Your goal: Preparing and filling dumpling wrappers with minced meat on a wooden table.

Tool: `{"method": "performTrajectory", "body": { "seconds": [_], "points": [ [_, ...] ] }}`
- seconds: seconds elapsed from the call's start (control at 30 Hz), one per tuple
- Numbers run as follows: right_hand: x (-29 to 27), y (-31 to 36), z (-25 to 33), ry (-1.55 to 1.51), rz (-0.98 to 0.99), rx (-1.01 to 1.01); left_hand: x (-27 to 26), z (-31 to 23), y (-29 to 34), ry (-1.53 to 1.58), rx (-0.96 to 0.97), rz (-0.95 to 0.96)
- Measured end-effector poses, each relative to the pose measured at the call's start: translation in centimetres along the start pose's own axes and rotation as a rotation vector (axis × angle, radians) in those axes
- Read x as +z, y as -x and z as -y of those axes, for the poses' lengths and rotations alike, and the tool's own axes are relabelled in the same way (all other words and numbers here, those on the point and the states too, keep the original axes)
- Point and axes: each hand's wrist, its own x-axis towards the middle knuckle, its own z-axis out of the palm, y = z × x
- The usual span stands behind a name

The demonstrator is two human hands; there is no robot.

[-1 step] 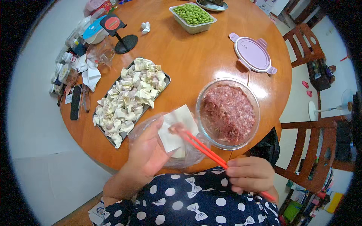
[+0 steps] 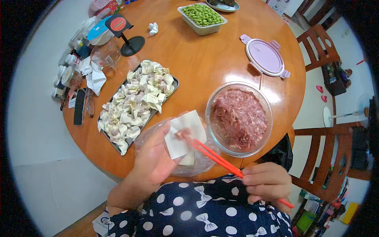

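Note:
A square white wonton wrapper (image 2: 185, 136) lies across the fingers of my left hand (image 2: 152, 158), its thumb along the edge. A small dab of minced meat (image 2: 182, 134) sits at the wrapper's middle. My right hand (image 2: 268, 182) grips a pair of red chopsticks (image 2: 221, 161), whose tips touch the meat. Below the left hand is a clear plastic bag (image 2: 205, 168) with more wrappers (image 2: 187, 159). To the right stands a glass bowl (image 2: 269, 130) of pink minced meat (image 2: 241, 118). A dark tray (image 2: 152, 115) to the left is heaped with folded wontons (image 2: 134, 100).
A lilac lid (image 2: 264, 57) lies beyond the bowl. At the far side stands a tub of green beans (image 2: 202, 17). A black phone stand (image 2: 132, 45), jars (image 2: 71, 77), crumpled tissues (image 2: 95, 79) and a dark remote-like object (image 2: 79, 106) line the left.
My right hand has shifted slightly to the right with the chopsticks. The wrapper and my left hand have moved a hair to the left.

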Motion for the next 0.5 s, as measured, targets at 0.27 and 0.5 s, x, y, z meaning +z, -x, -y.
{"method": "performTrajectory", "body": {
  "seconds": [0.27,0.5],
  "points": [
    [2.6,1.0,-2.4,-0.393,-0.554,0.343,1.2,0.8,0.7,0.005,0.02,0.019],
    [2.7,0.3,-1.5,-0.289,-0.525,0.405,-0.1,0.5,-0.3,0.065,0.085,0.481]
  ]
}}
